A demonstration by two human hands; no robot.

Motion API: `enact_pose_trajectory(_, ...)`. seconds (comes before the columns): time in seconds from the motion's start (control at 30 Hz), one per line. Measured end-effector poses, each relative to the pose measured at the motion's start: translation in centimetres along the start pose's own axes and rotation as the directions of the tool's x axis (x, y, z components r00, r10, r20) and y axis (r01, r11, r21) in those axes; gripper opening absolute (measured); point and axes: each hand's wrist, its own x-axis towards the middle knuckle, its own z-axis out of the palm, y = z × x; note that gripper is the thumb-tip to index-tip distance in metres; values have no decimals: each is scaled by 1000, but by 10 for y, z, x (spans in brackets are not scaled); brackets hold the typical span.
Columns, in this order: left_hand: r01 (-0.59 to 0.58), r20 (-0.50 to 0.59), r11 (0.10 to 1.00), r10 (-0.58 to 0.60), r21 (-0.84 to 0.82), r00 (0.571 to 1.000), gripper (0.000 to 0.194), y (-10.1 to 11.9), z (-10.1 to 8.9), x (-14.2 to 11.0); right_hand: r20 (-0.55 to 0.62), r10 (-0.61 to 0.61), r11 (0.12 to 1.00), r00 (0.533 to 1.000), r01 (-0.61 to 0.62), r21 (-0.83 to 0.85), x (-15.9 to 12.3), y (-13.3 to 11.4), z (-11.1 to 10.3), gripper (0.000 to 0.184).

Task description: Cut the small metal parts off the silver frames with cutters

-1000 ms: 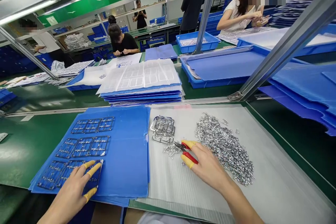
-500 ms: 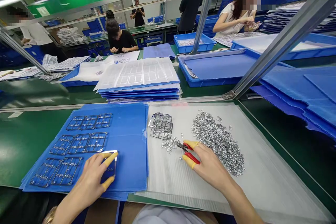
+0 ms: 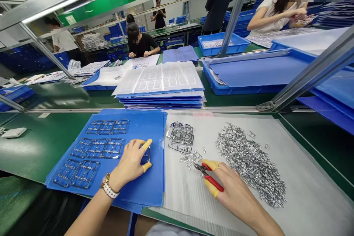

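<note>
My left hand (image 3: 132, 162), with yellow finger covers, is over the blue sheet (image 3: 143, 195). Its thumb and forefinger grip a small dark sprue frame (image 3: 145, 155), mostly covered by the hand. Several similar sprue frames (image 3: 96, 148) lie in rows to its left. Red-handled nippers (image 3: 212, 183) are held in my right hand (image 3: 235, 188), their jaws pointing left and slightly apart. Close to the jaws lies a small heap of silvery pieces (image 3: 190, 159). Behind that heap, shiny sprue frames (image 3: 181, 137) overlap in a stack. A large pile of silvery pieces (image 3: 249, 162) spreads right of the nippers.
White foam sheeting (image 3: 188, 195) covers the right side of the green bench. Beyond the bench's rear rail stand a stack of layered sheets (image 3: 160, 81) and a blue tray (image 3: 218, 89). A slanted metal post (image 3: 298, 81) rises at right. Several people work farther back.
My left hand has moved right and farther from me across the blue sheet with the sprue frame. The nippers have come slightly nearer to me. The whole view has shifted.
</note>
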Motion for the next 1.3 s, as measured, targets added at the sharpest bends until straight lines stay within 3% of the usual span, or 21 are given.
enact_pose_trajectory(0.1,-11,-15,1000,11,12,1000,89,-5,1,4,-45,-17,1000,999,18,16,0,-3,-8,39)
enact_pose_trajectory(0.23,-13,61,999,15,-40,998,84,-10,2,9,-97,-1,1000,995,3,24,-1,-2,-14,41)
enact_pose_trajectory(0.3,-2,64,984,14,-178,998,82,-11,0,10,-97,9,1000,995,-7,20,-3,0,-13,40)
enact_pose_trajectory(0.37,14,50,910,7,-414,999,82,-9,-2,14,-85,29,1000,996,-28,15,-4,-1,-11,38)
enact_pose_trajectory(0.43,18,48,704,23,-710,999,83,-2,-3,20,-69,48,999,996,-47,14,-4,-4,-9,37)
enact_pose_trajectory(0.53,69,81,159,70,-985,994,88,19,1,35,-55,33,999,998,-32,4,-2,-10,-7,38)
enact_pose_trajectory(0.63,173,156,-323,77,-931,985,86,46,9,52,-84,-29,999,996,27,-28,4,-16,-4,38)
enact_pose_trajectory(0.73,243,244,-581,78,-777,967,78,68,18,65,-156,-97,994,983,87,-70,11,-23,1,38)
enact_pose_trajectory(0.83,271,306,-671,68,-690,950,66,83,27,69,-201,-135,985,970,110,-130,20,-35,6,36)
enact_pose_trajectory(1.0,221,306,-726,15,-651,952,56,99,38,66,-166,-104,971,981,64,-229,42,-60,10,33)
enact_pose_trajectory(1.3,159,256,-679,-45,-717,966,57,103,46,64,-70,-22,957,997,1,-291,56,-77,4,24)
